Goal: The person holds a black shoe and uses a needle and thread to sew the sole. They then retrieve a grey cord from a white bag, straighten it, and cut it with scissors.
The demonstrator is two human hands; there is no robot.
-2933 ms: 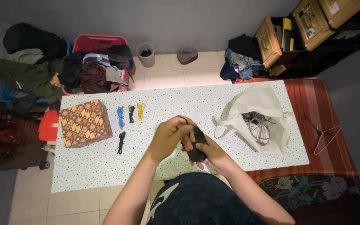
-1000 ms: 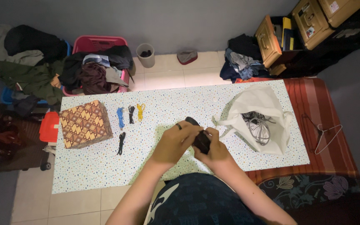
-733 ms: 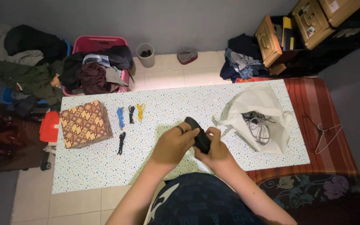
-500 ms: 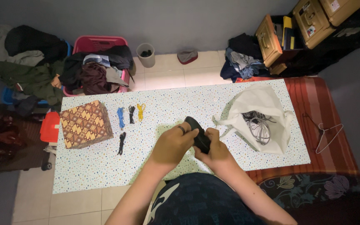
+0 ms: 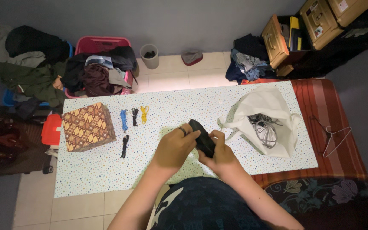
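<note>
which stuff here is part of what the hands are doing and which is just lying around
In hand: black bundle, held by left hand and right hand; coiled cords; white bag.
Lying about: patterned box, laundry basket, bin, hanger.

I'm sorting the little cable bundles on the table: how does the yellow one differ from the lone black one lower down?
The yellow bundle lies in the upper row beside two others; the lone black bundle lies alone below, nearer the patterned box. Yellow is bright, black dark. Both are small, tied and untouched on the table.
</note>
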